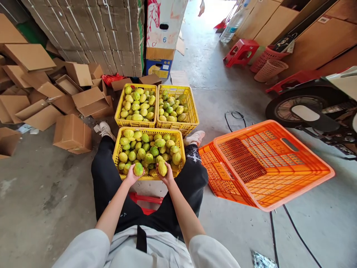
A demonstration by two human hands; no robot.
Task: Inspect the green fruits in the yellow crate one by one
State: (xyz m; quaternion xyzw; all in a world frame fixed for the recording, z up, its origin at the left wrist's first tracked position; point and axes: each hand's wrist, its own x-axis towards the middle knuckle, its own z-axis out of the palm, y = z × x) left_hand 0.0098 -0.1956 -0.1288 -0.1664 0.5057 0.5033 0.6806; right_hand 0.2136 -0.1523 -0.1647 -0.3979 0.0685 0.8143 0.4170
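A yellow plastic crate [149,178] full of oval, yellow-green fruit sits between my legs. Above its near edge, my left hand [132,178] is closed around a green-and-yellow fruit [138,169]. A yellower, somewhat pointed fruit [162,168] is in my right hand [167,178], held at about the same height. Both fruits face up in view, with the fingers partly hidden behind them. More fruit [154,151] lies heaped in the crate just beyond my hands.
Two more yellow crates, left [135,123] and right [192,111], hold similar fruit behind the near one. An orange crate [281,149] stands tilted at my right. Cardboard boxes [71,132] litter the left. A motorcycle wheel [292,106] and cables are at right. Another person's hand [201,8] shows far back.
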